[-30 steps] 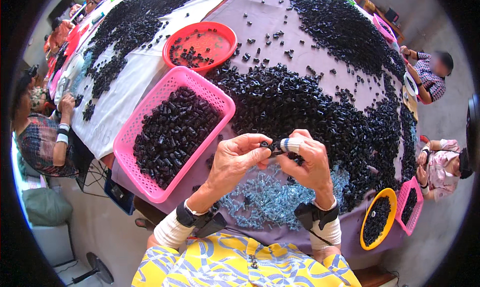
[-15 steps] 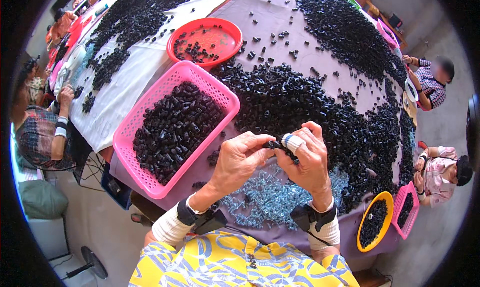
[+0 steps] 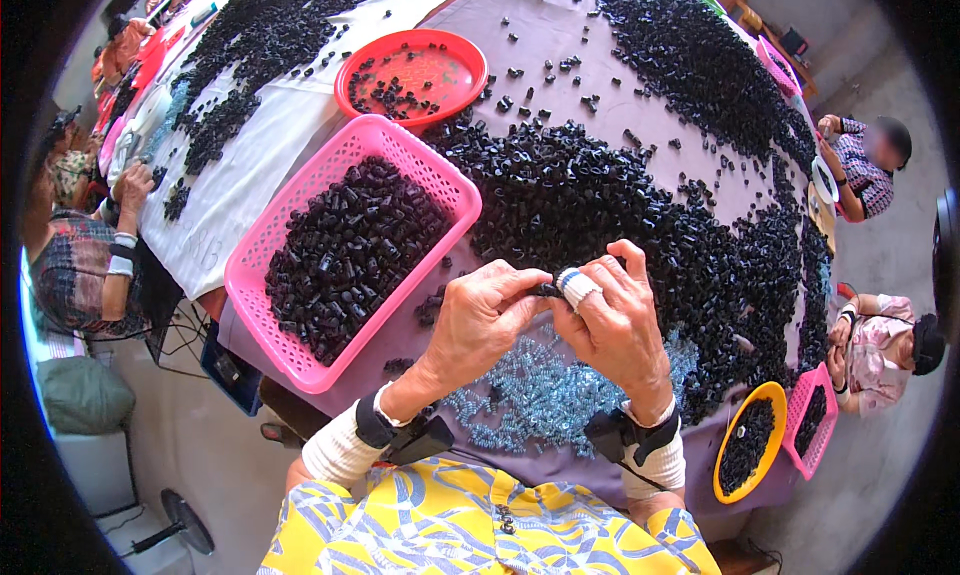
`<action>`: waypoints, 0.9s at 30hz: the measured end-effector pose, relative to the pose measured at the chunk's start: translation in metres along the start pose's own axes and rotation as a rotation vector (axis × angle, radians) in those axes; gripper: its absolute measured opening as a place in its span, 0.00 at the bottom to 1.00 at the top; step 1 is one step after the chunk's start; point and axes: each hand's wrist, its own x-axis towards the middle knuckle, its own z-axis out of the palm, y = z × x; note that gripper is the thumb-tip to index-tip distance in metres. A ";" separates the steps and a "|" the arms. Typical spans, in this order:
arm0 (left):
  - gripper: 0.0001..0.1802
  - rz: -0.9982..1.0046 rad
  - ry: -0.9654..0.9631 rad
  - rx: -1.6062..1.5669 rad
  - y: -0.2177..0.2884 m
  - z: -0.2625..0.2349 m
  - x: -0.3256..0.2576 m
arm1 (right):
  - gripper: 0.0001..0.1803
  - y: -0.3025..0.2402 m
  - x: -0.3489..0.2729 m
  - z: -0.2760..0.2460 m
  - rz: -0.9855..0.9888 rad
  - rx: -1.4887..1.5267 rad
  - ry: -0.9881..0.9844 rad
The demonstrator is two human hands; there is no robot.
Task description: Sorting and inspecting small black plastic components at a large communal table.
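A small black plastic part (image 3: pixel 543 289) is pinched between both hands over the near table. My left hand (image 3: pixel 482 317) has its thumb and forefinger closed on one end. My right hand (image 3: pixel 618 320), with a white wrap on one finger, grips the other side; its fingers cover most of the part. Below the hands lies a pile of small clear bluish pieces (image 3: pixel 520 395). Just beyond them spreads a big heap of black plastic parts (image 3: pixel 570 200). To the left, a pink basket (image 3: pixel 462 197) holds many similar black parts.
A red round tray (image 3: pixel 468 63) with scattered black parts sits behind the basket. At right are a yellow bowl (image 3: pixel 728 465) and a pink basket (image 3: pixel 818 445) of black parts. Co-workers sit along both sides. A fan (image 3: pixel 185 522) stands on the floor at lower left.
Both hands stay joined at the black part, with a slight shift of the right fingers that hides more of it. The view has moved only a little.
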 end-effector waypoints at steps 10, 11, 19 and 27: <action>0.15 0.066 0.025 0.019 -0.004 0.000 -0.003 | 0.08 -0.002 -0.006 0.005 0.012 -0.055 -0.055; 0.15 0.058 0.030 -0.003 -0.004 0.000 -0.003 | 0.08 -0.002 -0.007 0.007 0.006 -0.061 -0.045; 0.15 -0.059 0.065 -0.112 -0.004 -0.002 -0.007 | 0.08 -0.004 -0.006 0.010 0.017 -0.038 -0.038; 0.15 -0.032 0.051 -0.118 -0.006 -0.003 -0.010 | 0.07 -0.006 -0.008 0.017 0.003 -0.069 -0.027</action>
